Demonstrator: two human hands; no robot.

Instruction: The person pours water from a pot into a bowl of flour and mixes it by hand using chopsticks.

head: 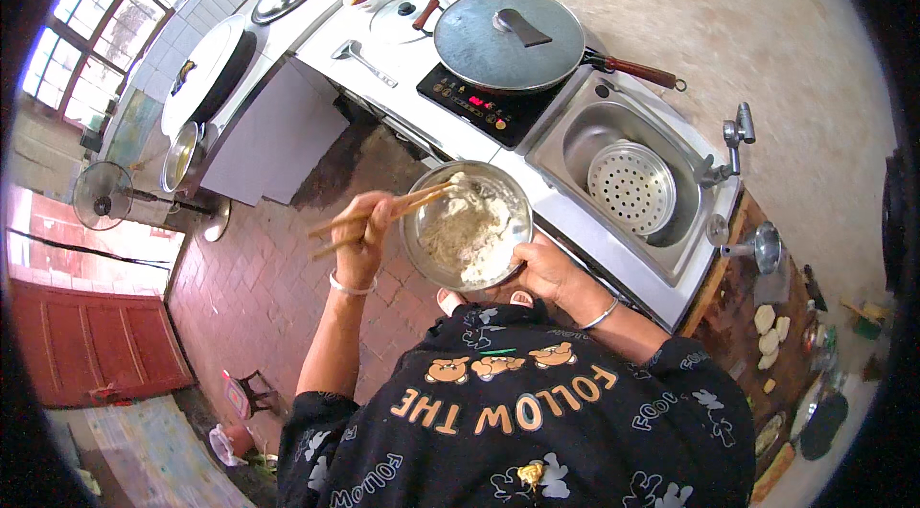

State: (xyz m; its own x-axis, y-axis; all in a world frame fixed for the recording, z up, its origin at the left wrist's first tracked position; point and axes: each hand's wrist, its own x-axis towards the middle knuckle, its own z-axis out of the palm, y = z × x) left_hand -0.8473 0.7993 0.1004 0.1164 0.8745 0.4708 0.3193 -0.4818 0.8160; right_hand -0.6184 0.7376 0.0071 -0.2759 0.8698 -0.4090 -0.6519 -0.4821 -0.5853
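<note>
My left hand point(364, 233) grips a pair of wooden chopsticks point(424, 200), whose tips reach into a metal mixing bowl point(411, 249). Inside the bowl lies pale, powdery flour point(496, 217), part of it clumped near the chopstick tips, with a browner patch point(449, 238) towards the left. My right hand point(548, 265) holds the bowl by its near right rim, thumb over the edge. The bowl is held in the air in front of my body, above the tiled floor. A bangle circles each wrist.
Beyond the bowl, a lidded wok point(510, 41) stands on a lit induction cooker point(474, 102). To the right, a steel sink point(575, 127) holds a perforated steamer tray point(632, 184). A spatula point(365, 64) rests on the white counter. Dough-like pieces point(769, 339) lie on a wooden table.
</note>
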